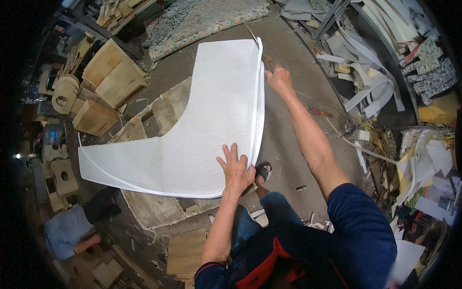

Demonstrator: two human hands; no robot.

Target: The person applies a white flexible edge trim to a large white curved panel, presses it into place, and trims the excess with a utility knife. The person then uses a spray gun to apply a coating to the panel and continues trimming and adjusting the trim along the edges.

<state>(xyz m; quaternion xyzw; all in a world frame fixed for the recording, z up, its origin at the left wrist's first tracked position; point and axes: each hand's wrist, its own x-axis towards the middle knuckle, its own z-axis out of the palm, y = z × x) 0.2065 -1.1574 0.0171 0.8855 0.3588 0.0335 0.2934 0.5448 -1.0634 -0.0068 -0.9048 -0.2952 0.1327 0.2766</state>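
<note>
A large white foam sheet, curved like a boot, lies in front of me. Along its right edge runs a narrow foam strip, with a thin gap between it and the main sheet. My left hand rests on the sheet's lower right corner, fingers spread, thumb side at the edge. My right hand is closed round the brown handle of a knife at the upper right edge. Its thin blade shows beyond the sheet's top corner; the middle of the blade is hidden by the foam.
A worn pale board lies beneath the sheet. Wooden blocks and panels are stacked at the left. Foam offcuts heap up at the right. Speckled foam lies at the back. A blue garment with a forearm shows at lower left.
</note>
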